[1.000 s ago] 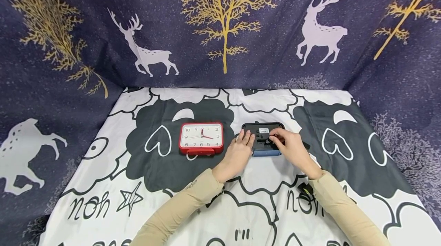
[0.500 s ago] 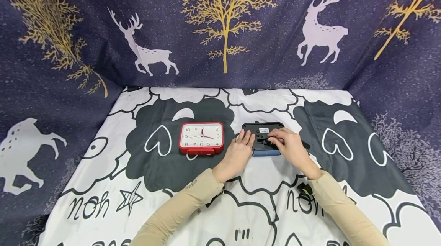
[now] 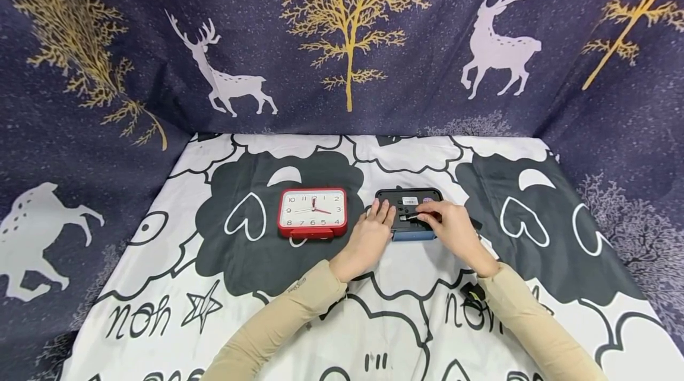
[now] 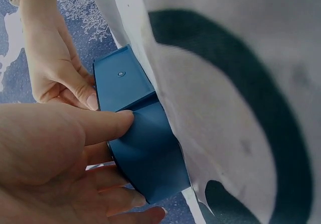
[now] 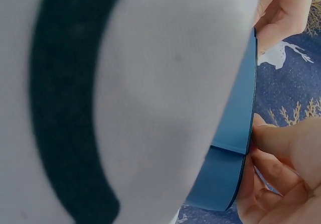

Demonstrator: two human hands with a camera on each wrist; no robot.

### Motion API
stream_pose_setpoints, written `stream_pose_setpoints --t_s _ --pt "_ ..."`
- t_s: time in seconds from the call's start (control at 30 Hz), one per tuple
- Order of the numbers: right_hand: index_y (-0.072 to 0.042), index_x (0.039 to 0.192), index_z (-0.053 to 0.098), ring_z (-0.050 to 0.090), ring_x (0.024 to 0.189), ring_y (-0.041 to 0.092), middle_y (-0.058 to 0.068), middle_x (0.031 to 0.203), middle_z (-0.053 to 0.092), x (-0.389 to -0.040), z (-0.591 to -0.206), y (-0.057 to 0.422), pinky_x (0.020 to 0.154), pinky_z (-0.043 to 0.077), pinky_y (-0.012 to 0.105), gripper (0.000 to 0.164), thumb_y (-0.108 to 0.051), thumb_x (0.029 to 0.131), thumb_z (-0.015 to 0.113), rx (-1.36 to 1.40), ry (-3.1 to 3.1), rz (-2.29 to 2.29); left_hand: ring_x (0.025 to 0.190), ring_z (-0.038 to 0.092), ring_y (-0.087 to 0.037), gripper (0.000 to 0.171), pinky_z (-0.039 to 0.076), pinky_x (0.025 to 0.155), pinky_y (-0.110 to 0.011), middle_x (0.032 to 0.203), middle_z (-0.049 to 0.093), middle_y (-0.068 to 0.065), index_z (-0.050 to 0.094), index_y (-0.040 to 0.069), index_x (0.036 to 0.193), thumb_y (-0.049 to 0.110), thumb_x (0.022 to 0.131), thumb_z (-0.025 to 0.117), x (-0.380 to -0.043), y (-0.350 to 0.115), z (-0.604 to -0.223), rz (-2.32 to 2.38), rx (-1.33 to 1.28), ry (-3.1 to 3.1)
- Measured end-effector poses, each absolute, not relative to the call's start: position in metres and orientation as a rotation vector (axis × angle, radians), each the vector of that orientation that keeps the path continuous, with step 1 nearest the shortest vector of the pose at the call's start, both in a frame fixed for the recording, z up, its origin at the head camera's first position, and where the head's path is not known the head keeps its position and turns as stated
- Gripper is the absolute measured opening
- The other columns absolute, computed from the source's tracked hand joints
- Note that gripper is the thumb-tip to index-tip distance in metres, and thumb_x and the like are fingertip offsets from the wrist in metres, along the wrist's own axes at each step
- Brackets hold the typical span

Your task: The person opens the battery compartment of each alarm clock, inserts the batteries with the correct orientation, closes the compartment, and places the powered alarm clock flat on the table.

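A blue alarm clock (image 3: 414, 236) lies face down on the cloth, its black back (image 3: 392, 196) upward with a white label on it. My left hand (image 3: 369, 238) holds its left side. The fingers lie over the back, and in the left wrist view the thumb (image 4: 108, 125) presses the blue casing. My right hand (image 3: 454, 229) pinches a small dark piece with a pale end, which looks like a battery (image 3: 404, 218), at the slot in the back. Both wrist views hide this pinched piece. To the left, a red alarm clock (image 3: 312, 210) rests with its white dial showing.
A white cloth (image 3: 395, 321) with black cartoon drawings covers the table. Dark blue hangings (image 3: 299, 90) with deer and trees rise behind and at both sides. A dark item with a yellow-green part (image 3: 472, 293) shows beside the right sleeve.
At the slot, the pale end of the battery-like piece now shows left of my right fingertips, where it looked dark before. My left hand and both clocks have stayed in place.
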State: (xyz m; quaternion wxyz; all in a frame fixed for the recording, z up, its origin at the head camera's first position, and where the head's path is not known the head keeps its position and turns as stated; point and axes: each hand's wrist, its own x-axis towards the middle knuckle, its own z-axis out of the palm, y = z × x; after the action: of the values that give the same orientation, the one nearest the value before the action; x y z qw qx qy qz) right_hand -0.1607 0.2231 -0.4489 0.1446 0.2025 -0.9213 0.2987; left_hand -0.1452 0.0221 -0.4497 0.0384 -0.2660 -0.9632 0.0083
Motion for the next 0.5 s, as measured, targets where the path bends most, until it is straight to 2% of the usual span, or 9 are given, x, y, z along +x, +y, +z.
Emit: stream_pose_setpoints --t_s 0.3,0.5 --pt "-0.007 0.091 0.075 0.069 0.065 0.018 0.007 0.078 0.075 -0.1637 -0.4485 0.2226 0.059 0.054 0.032 0.014 -0.009 0.078 0.079 0.483 -2.688 0.835 0.140 0.040 -0.027 0.056 0.048 0.101 -0.037 0.149 0.045 -0.009 0.047 0.010 0.144 0.033 0.095 0.061 -0.1455 0.0227 -0.4501 0.023 -0.807 -2.934" --pt "-0.005 0.090 0.074 0.069 0.063 0.019 0.007 0.075 0.074 -0.1630 -0.4488 0.2220 0.058 0.054 0.032 0.013 -0.007 0.078 0.079 0.445 -2.705 0.857 0.141 0.040 -0.027 0.056 0.048 0.101 -0.037 0.149 0.045 -0.009 0.046 0.010 0.144 0.032 0.095 0.061 -0.1447 0.0227 -0.4504 0.002 -0.809 -2.946"
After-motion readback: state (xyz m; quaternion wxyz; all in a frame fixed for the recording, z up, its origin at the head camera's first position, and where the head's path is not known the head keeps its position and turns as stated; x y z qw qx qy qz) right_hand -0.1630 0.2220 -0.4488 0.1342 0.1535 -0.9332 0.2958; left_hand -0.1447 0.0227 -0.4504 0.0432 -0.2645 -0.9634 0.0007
